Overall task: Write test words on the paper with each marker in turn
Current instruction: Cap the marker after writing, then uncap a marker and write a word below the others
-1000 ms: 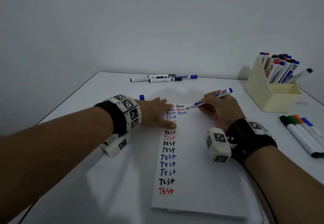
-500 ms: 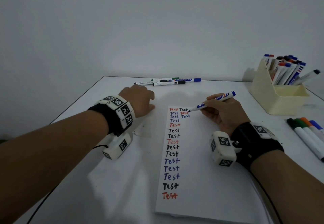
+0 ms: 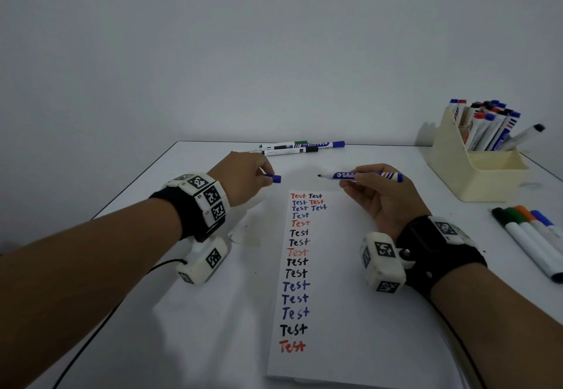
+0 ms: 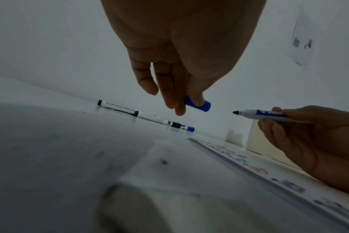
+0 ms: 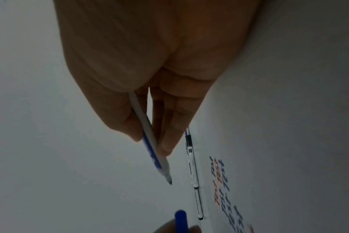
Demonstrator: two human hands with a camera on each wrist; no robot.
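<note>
Two hands, right hand (image 3: 384,196) gripping blue marker (image 3: 364,176) level, tip leftward, left hand (image 3: 243,179) pinching cap (image 3: 275,178)

Dim, bluish, flat light throughout, with soft shadows under the forearms on the desk (image 3: 182,343); wide-angle bending at the edges, and both wrist views are murky, their near foreground blurred.

uncapped blue marker (image 3: 362,175), cap (image 3: 275,178) apart, paper (image 3: 341,266)
</note>
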